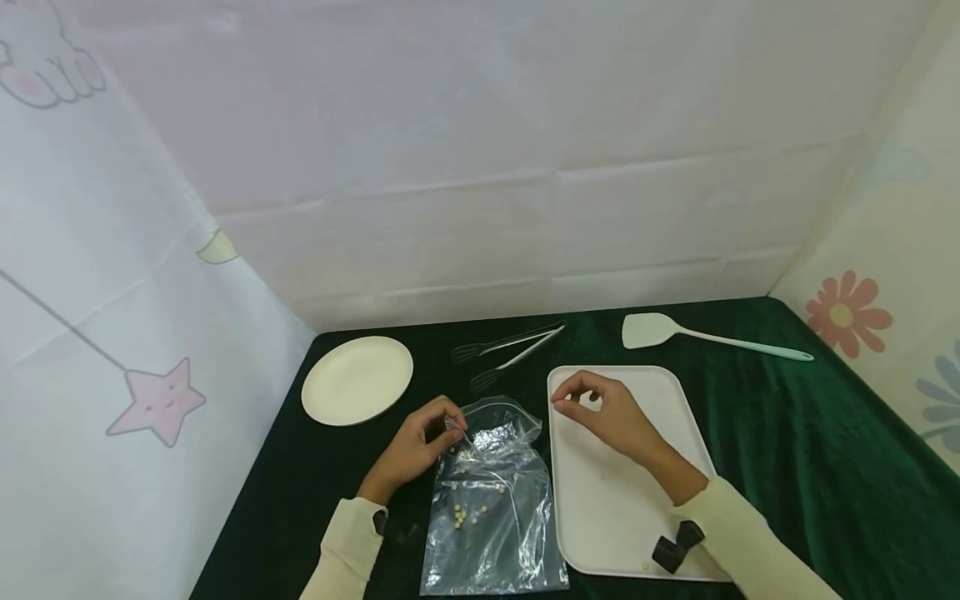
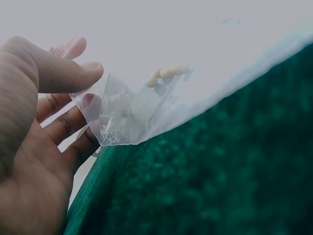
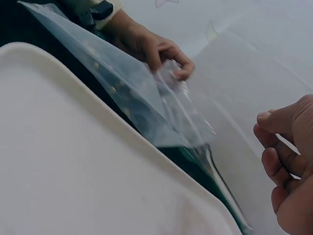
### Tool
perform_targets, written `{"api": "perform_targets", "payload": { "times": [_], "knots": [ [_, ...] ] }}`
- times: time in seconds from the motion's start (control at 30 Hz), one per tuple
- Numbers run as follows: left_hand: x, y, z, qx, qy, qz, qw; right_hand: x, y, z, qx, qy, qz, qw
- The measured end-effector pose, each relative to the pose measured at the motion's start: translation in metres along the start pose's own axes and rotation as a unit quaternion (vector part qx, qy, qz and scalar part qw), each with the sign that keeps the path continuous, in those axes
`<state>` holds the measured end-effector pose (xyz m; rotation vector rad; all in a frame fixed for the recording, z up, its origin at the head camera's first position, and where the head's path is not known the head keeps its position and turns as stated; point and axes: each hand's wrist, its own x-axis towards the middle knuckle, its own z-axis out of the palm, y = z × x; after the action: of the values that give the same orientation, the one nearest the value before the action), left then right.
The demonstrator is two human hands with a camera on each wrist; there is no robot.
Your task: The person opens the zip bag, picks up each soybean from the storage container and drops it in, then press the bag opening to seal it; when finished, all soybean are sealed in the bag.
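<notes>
A clear zip bag (image 1: 495,525) lies on the table with several small pale-yellow round pieces (image 1: 460,517) inside, beans or beads by their look. My left hand (image 1: 420,442) pinches the bag's upper left corner near its mouth between thumb and fingers; the left wrist view shows the clear film under the thumb (image 2: 73,76). Over the upper left of a white tray (image 1: 607,517), my right hand (image 1: 611,417) is raised, apart from the bag. Its thumb and index fingertips meet, the other fingers curl, and nothing shows between them. One small yellowish piece (image 1: 645,566) lies at the tray's near edge.
A white oval plate (image 1: 357,381) sits at the back left. Metal tongs (image 1: 517,354) lie spread behind the bag. At the back right is a white spatula (image 1: 651,331) with a pale green handle. Dark green cloth (image 1: 810,450) covers the table, and printed curtains (image 1: 480,167) surround it.
</notes>
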<state>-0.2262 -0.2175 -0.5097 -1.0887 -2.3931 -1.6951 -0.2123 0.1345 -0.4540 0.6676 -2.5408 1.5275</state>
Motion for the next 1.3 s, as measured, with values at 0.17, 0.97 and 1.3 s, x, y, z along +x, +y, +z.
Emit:
{"api": "perform_targets", "payload": {
  "times": [0.17,0.97,1.3],
  "knots": [
    [-0.001,0.0,-0.002,-0.002,0.001,0.0,1.0,-0.021,0.009,-0.041,-0.071,-0.007,-0.002,0.997],
    [-0.004,-0.006,-0.001,-0.007,0.008,0.006,0.9999,-0.109,0.011,-0.109,-0.37,-0.254,-0.001,0.894],
    [0.0,-0.004,-0.001,-0.012,0.002,0.025,0.9996,-0.096,0.01,-0.113,-0.334,-0.171,-0.056,0.925]
  ]
}}
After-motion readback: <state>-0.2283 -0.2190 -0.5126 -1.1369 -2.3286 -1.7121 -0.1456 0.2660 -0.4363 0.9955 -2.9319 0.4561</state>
